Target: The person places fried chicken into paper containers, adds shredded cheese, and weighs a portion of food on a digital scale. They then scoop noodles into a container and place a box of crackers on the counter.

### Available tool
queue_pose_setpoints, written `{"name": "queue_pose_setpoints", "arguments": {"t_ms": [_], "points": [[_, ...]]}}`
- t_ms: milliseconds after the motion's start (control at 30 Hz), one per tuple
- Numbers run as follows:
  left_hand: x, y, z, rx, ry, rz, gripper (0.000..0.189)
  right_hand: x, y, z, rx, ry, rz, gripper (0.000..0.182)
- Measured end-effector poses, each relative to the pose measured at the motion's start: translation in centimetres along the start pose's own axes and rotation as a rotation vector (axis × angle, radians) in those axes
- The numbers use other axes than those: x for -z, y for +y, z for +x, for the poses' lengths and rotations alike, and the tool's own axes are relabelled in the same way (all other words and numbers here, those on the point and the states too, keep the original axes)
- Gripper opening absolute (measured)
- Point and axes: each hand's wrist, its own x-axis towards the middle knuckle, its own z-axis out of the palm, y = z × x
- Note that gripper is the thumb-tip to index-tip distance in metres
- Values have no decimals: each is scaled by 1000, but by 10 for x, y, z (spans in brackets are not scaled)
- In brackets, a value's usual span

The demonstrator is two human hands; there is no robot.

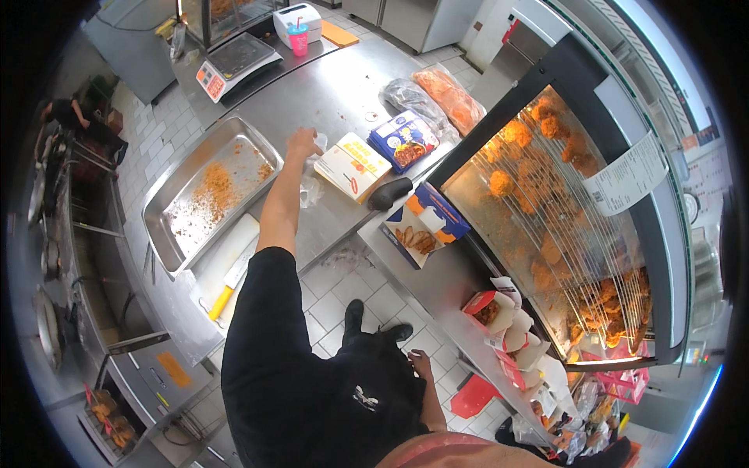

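Observation:
My left hand (301, 143) reaches over the steel worktable (327, 88), its fingers around a small translucent plastic cup or tub (320, 142). A white printed carton (353, 168) lies just right of it, with crumpled clear plastic (310, 192) nearer to me. Left of my forearm is a deep steel tray (169, 237) with loose orange crumbs (216, 184). A yellow-handled knife (220, 302) rests on a white cutting board (248, 234) below the tray. Low beside my body hangs my right hand (420, 364), fingers loosely bent and nothing seen in it.
Blue printed packs (404, 140) and bagged food (447, 96) lie farther right. A heated display case (538, 222) of fried chicken stands to the right, with opened food boxes (509, 333) along its ledge. At the back are a scale (237, 61) and a pink cup (298, 42). Another person (85, 120) is far left.

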Motion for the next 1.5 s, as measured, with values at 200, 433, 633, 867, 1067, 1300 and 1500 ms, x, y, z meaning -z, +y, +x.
{"name": "queue_pose_setpoints", "arguments": {"t_ms": [200,433,633,867,1067,1300,1500], "points": [[1,-9,-8,-15,130,-78,84,1,-5,-9,-65,-4,32,46],[16,-1,-37,-117,508,-297,91,-6,17,-9,-5,-16,9,45],[19,24,-169,-401,470,-797,77,-13,20,0,104,-61,-43,46],[-58,-15,-493,-340,15,-1143,55,-79,-47,-10,509,-254,-30,44],[-124,-130,-713,152,-23,-1238,63,-177,-152,-151,713,-775,-130,62],[-131,-229,-831,514,391,-1473,72,-350,-147,-295,854,-1101,-385,84],[-127,-400,-894,588,836,-1610,61,-549,-107,-372,866,-1189,-425,91]]}}
